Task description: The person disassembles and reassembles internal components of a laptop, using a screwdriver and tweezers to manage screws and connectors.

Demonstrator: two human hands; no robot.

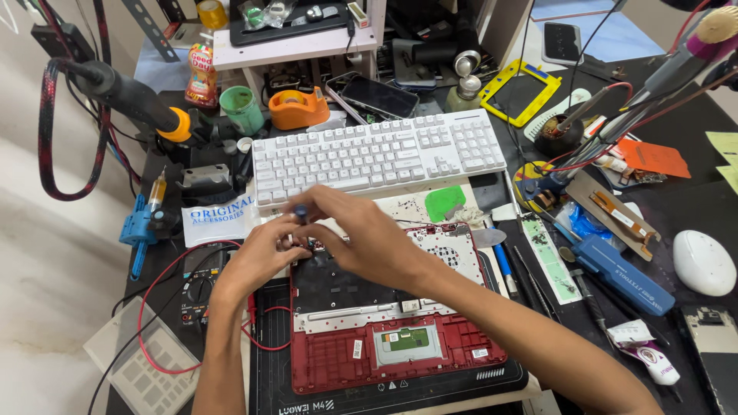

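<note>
Red laptop shell (400,357) lies opened, internals exposed; both hands' fingers (296,219) pinch a small screwdriver (300,210) at its 11 o'clock corner.

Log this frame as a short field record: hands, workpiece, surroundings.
left hand: fingertips at the top left corner of the red laptop shell
right hand: pinches a small screwdriver, tip down at the same corner
laptop shell: opened, inside up, on a dark work mat
behind: white keyboard
right: blue tool, white mouse
left: multimeter with red lead

Bright, even light; soft shadows; slight blur at edges
</note>
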